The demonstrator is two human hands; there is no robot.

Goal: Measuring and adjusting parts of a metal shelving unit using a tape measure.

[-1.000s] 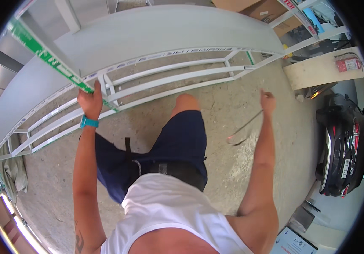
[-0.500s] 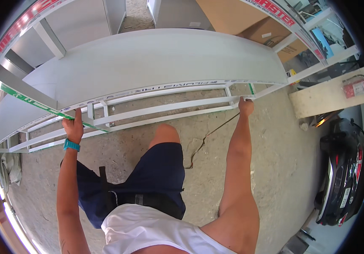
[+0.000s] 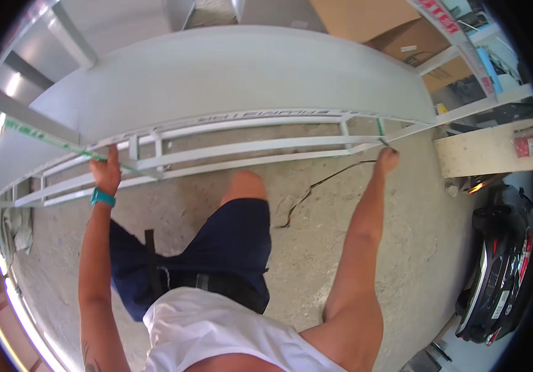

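A long white metal frame point(image 3: 235, 149) with a pale panel point(image 3: 229, 80) stretches across in front of me. My left hand point(image 3: 106, 172) is closed on a bar of the frame near its left part, next to a strip of green printed film point(image 3: 49, 136). Just off the frame's right end, my right hand point(image 3: 388, 161) is closed round a thin dark strip point(image 3: 325, 181). The strip trails from that hand down to the concrete floor, and a short dark end pokes up past the fingers toward the frame.
Cardboard boxes point(image 3: 415, 46) stand beyond the panel at the far right. A cream block-like piece point(image 3: 483, 149) with a red item on it lies to the right. Behind it is a black car point(image 3: 502, 266). Crumpled cloth point(image 3: 17, 226) sits at the far left.
My right hand has moved right and slightly down, away from the frame's edge, drawing the dark strip with it. The left hand keeps its grip on the bar. My view has shifted slightly.
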